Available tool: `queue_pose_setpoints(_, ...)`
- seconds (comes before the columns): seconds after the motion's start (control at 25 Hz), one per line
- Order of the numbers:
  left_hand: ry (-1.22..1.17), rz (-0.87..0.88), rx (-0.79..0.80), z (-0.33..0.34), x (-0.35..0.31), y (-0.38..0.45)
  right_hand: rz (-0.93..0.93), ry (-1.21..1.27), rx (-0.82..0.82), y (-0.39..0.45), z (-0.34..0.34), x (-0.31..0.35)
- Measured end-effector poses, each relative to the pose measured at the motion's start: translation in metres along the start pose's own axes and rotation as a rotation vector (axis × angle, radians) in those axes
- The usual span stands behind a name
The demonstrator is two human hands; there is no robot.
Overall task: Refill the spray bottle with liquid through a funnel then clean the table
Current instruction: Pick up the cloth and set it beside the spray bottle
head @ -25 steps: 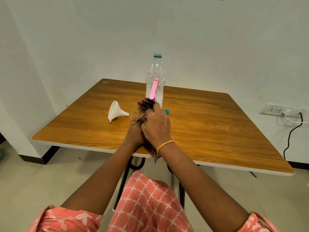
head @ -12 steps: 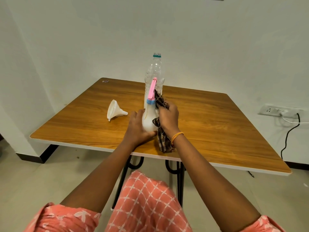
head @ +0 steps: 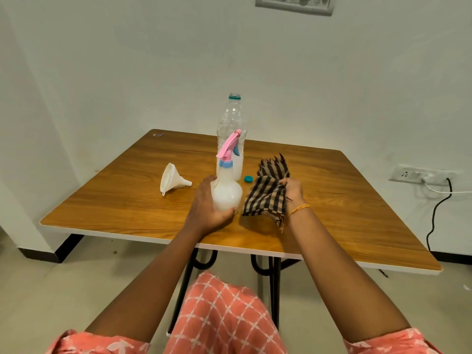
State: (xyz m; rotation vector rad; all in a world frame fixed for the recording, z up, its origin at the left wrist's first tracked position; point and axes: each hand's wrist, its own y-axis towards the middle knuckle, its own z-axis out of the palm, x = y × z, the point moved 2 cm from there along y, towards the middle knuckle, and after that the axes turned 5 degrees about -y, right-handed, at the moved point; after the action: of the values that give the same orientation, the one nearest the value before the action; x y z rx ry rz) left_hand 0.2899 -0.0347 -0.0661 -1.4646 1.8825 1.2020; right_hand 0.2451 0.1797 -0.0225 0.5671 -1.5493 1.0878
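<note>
A white spray bottle (head: 227,188) with a pink trigger head stands upright on the wooden table (head: 344,215). My left hand (head: 207,208) wraps its round base from the left. My right hand (head: 293,189) grips a brown and black checked cloth (head: 268,198), held just right of the bottle and slightly above the tabletop. A white funnel (head: 171,180) lies on its side to the left. Behind the spray bottle stands a clear plastic bottle (head: 232,118), uncapped, with a little white liquid at its bottom. Its teal cap (head: 248,178) lies beside it.
The table stands in a corner against white walls. A wall socket (head: 419,174) with a plugged cable is on the right wall, and a switch panel (head: 293,3) is high up. The table's near edge is close to my lap.
My right hand has pulled the cloth off the spray bottle and moved it to the right. The left hand stays on the bottle's base. The camera has tilted up a little.
</note>
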Motion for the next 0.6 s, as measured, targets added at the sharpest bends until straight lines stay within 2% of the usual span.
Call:
queue_pose_setpoints(0.2,0.032,-0.032,-0.033,-0.001,0.0,0.003,0.04,-0.355,0.005,0.033,-0.03,-0.018)
queue_pose_setpoints(0.36,0.004,-0.028,-0.04,-0.001,0.002,0.006,-0.289,-1.003,-0.171,0.026,-0.044,-0.009)
queue_pose_setpoints(0.44,-0.013,-0.047,-0.038,-0.001,0.004,0.007,-0.453,-1.177,-0.32,0.024,-0.041,-0.009)
queue_pose_setpoints(0.48,-0.009,-0.052,-0.038,-0.001,0.004,0.006,-0.559,-1.231,-0.341,0.023,-0.036,-0.012)
queue_pose_setpoints(0.56,0.0,-0.054,-0.062,-0.002,0.005,0.006,-0.649,-1.254,-0.204,0.023,-0.023,-0.019)
queue_pose_setpoints(0.6,-0.001,-0.056,-0.075,-0.002,0.006,0.006,-0.62,-1.257,-0.126,0.023,-0.018,-0.023)
